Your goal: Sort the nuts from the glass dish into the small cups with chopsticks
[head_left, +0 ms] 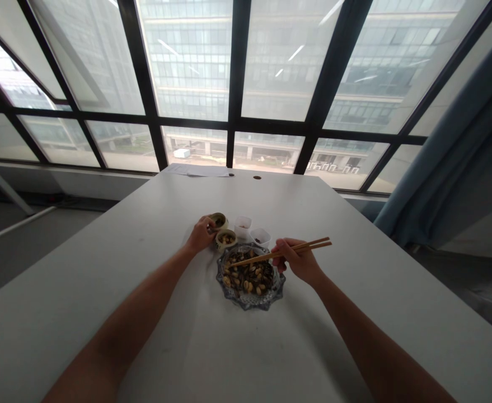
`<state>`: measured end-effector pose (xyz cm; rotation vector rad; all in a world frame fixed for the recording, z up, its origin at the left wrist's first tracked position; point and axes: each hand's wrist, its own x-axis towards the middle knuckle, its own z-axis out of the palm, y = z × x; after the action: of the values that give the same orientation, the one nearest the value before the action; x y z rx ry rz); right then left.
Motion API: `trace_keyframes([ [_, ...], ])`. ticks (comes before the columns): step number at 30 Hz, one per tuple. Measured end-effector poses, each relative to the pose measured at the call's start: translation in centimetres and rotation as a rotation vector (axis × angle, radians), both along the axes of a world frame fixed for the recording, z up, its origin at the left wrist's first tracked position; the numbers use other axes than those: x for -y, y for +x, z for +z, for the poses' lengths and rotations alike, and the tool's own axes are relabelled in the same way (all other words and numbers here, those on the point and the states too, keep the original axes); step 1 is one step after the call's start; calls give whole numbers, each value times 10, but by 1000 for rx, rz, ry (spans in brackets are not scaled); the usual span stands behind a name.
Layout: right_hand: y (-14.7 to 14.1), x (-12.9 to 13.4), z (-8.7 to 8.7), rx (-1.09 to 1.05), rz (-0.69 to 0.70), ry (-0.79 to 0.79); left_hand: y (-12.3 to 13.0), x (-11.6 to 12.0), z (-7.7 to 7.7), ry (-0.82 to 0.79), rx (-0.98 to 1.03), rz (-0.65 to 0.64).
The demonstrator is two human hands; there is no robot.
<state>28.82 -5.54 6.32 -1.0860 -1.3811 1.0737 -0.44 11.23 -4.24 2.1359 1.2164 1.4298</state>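
My right hand (294, 260) holds a pair of wooden chopsticks (256, 258), slanting down to the left. Their tips reach into a scalloped clear glass bowl (252, 304) filled with a mix of pale shelled nuts and dark seeds (248, 274). My left hand (201, 234) is closed at the left side of a small greenish bowl (226, 222) with dark bits inside. In front of it, a second small bowl (219, 244) holds several nuts. Two small clear plastic tubs stand to the right: one tub (243, 223) has a little pale content, the other tub (266, 242) a few dark pieces.
All of this stands on a long white table (153, 313). White paper sheets (195, 170) lie at its far end, near a round cable hole (257, 177). Beyond are large dark-framed windows (235, 84), with a blue curtain (447, 151) on the right.
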Motion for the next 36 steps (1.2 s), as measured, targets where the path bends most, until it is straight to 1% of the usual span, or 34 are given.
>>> trace_keyframes([
  [4, 9, -9, -5, -155, -48, -2, -1, 1, 1, 91, -21, -18],
  [8, 19, -18, -8, -333, -97, 15, -2, 2, 2, 129, -47, -5],
  [11, 24, -22, -9, -395, -100, 29, -2, 3, 4, 130, -59, 5],
  [14, 25, -23, -8, -408, -106, 23, -1, 5, 7, 113, -61, 19],
  [19, 25, -20, -7, -336, -99, 42, -1, 7, 10, 80, -64, 46],
  [24, 25, -19, -5, -324, -110, 51, 0, 8, 10, 77, -50, 40],
  [26, 19, -21, -3, -315, -150, 89, 1, 9, 10, 72, -42, 35],
  [29, 2, -28, 3, -279, -242, 164, 2, 9, 9, 72, -31, 18],
  [31, -14, -37, 7, -187, -268, 218, 4, 9, 9, 77, -24, 7],
  [36, -47, -65, 13, 165, -212, 372, 5, 11, 11, 96, 1, -26],
])
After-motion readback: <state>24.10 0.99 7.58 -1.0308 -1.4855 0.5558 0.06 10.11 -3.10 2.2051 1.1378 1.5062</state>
